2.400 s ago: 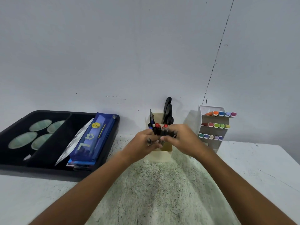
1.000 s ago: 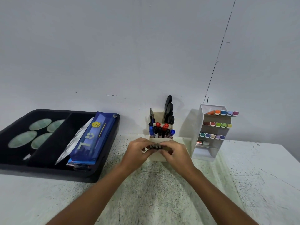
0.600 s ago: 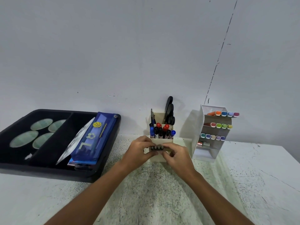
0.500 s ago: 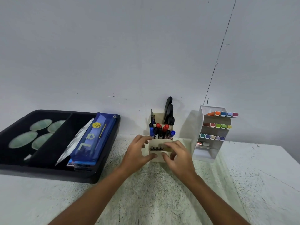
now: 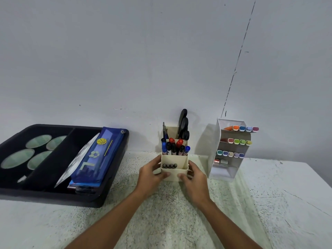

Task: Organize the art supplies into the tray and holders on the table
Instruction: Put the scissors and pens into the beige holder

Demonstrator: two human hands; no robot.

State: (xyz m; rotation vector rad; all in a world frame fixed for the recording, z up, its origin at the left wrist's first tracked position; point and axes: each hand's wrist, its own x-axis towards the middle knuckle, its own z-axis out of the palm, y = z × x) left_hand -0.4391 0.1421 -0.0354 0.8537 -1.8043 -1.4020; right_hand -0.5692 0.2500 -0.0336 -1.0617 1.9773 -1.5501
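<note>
Could tip the tall cream plastic tiered pen holder (image 5: 174,168), upright near the tabletop's back edge between black tray (image 5: 53,194) and white marker rack (image 5: 224,169), if shoved unevenly. Clasped by left hand (image 5: 152,175) and right hand (image 5: 195,178) curled round opposite sides; markers' (image 5: 175,147) long axes vertical, caps up

The black plastic divided tray (image 5: 53,196) runs off the left picture edge. Under the blue zipped pencil pouch (image 5: 97,159), flat items show only as edges. Both forearms are cut by the bottom edge. The left hand (image 5: 150,175) and right hand (image 5: 195,179) hide the cream tiered pen holder's (image 5: 173,174) lower sides.
</note>
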